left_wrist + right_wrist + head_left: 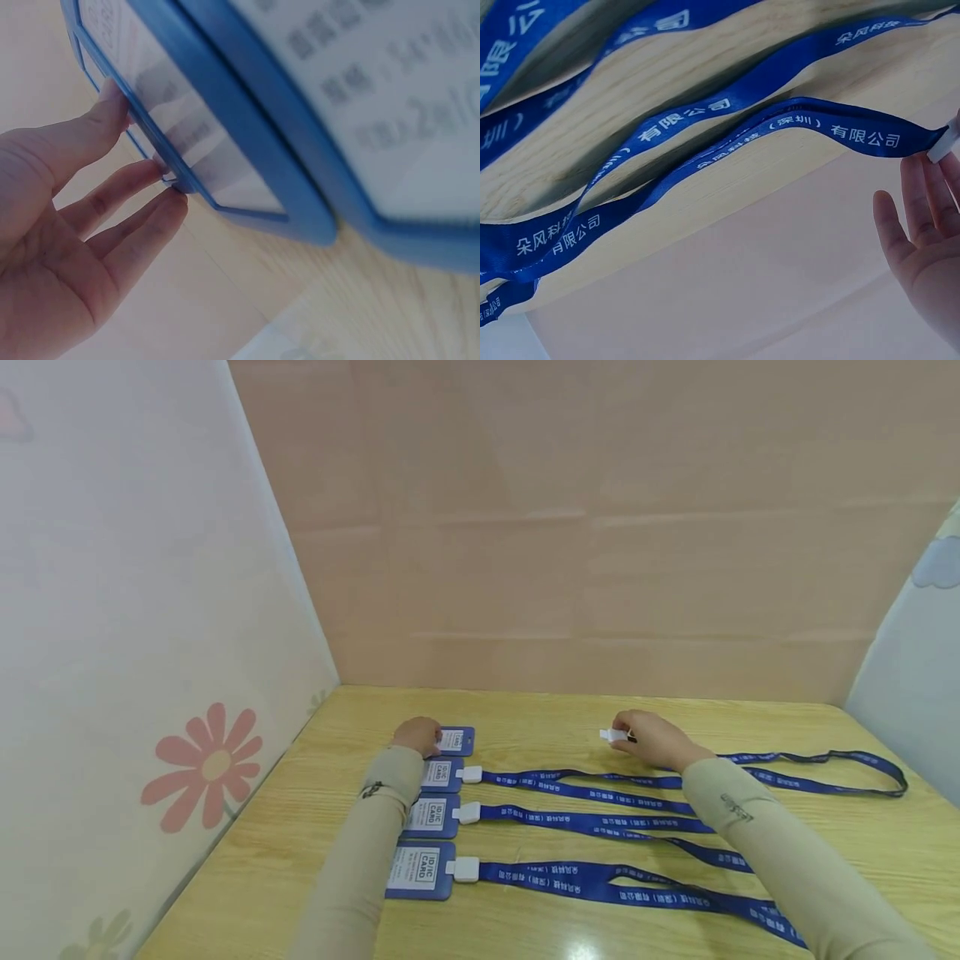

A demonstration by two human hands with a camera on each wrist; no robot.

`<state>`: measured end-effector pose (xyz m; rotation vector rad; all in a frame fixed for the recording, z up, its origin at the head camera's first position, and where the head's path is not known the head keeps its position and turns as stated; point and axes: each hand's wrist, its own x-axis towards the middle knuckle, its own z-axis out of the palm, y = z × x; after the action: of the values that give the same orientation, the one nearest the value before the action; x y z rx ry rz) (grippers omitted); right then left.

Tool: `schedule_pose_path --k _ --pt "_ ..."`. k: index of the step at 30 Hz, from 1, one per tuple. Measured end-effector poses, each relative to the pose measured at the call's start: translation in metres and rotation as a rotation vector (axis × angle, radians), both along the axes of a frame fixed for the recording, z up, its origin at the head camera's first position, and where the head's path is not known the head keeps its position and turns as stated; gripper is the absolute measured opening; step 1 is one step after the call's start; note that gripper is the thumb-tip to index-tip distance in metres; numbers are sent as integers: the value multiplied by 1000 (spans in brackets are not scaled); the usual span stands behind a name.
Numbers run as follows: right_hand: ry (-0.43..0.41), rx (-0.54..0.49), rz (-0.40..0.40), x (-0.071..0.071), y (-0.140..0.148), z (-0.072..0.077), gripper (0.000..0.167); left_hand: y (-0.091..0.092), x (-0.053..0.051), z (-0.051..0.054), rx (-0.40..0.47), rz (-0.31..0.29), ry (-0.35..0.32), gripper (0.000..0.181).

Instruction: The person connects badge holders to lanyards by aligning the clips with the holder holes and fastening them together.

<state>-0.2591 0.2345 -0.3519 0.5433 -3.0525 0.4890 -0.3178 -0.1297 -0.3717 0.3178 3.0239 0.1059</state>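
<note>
Four-sided blue ID card holders with white cards lie in a column on the wooden table. My left hand (pixel 418 737) pinches the near-wall end of the farthest card holder (pixel 456 741), thumb on top and fingers at its edge in the left wrist view. No lanyard is attached to that holder. To its right, my right hand (pixel 651 739) pinches the white clip (pixel 613 736) of a blue lanyard (pixel 862 133), apart from the holder. The lanyard's printed strap trails rightward to a loop on the table. Fingers hide part of the clip.
Nearer me lie several card holders (pixel 429 817), each joined by a white clip (pixel 467 869) to a blue lanyard (pixel 555 878) stretching right. The table (pixel 540 727) meets a pinkish back panel (pixel 585 568). A flower-patterned wall (pixel 112 610) stands at the left.
</note>
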Motion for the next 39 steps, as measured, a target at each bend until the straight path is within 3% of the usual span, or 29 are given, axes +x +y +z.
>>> schedule_pose_path --k 26,39 --pt "1 8 23 0 -5 2 18 5 -9 -4 6 -12 34 24" --pt "6 1 21 0 -6 -2 19 4 -7 -7 -1 -11 38 25"
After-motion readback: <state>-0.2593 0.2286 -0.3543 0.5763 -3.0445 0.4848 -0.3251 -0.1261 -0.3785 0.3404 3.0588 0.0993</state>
